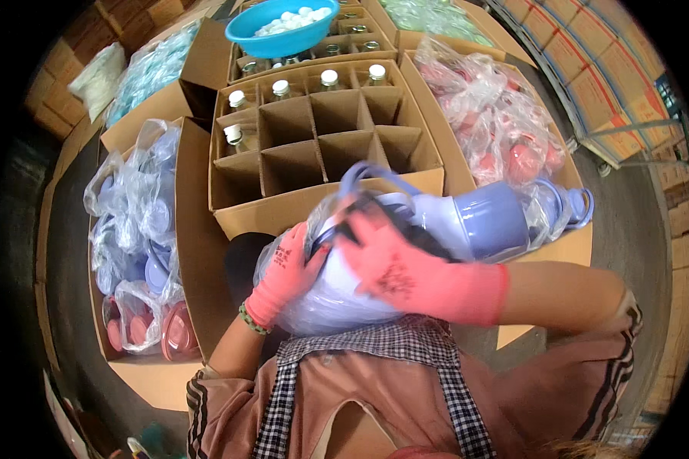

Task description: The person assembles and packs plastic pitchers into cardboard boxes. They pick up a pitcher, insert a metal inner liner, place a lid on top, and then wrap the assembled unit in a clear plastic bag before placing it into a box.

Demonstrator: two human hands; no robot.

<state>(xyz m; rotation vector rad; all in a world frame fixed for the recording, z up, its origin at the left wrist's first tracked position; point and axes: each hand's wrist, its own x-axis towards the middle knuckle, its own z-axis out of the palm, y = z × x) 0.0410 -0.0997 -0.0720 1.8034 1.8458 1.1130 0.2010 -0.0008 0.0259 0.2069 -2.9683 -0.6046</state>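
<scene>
Against my lap lies a clear plastic bag (325, 310) with lavender plastic pieces inside. My left hand (287, 268), in a pink glove, grips the bag's near-left side, thumb toward its opening. Over the bag's top is my right hand (394, 264), also pink-gloved; its fingers are smeared by motion beside a lavender loop handle (375, 174), so I cannot tell whether they hold it. To the right, a glossy lavender cup-shaped piece (491, 220) lies on its side, partly wrapped in plastic. Just beyond my hands stands a divided cardboard box (325, 195) with several white-capped glass bottles (329, 79) along its far and left cells.
At left, an open carton (195, 252) holds bagged lavender and red pieces. Another with red bagged pieces (497, 130) is at right. A blue basin (241, 34) of white caps rests on a farther bottle box. Stacked cartons (597, 84) line the right side.
</scene>
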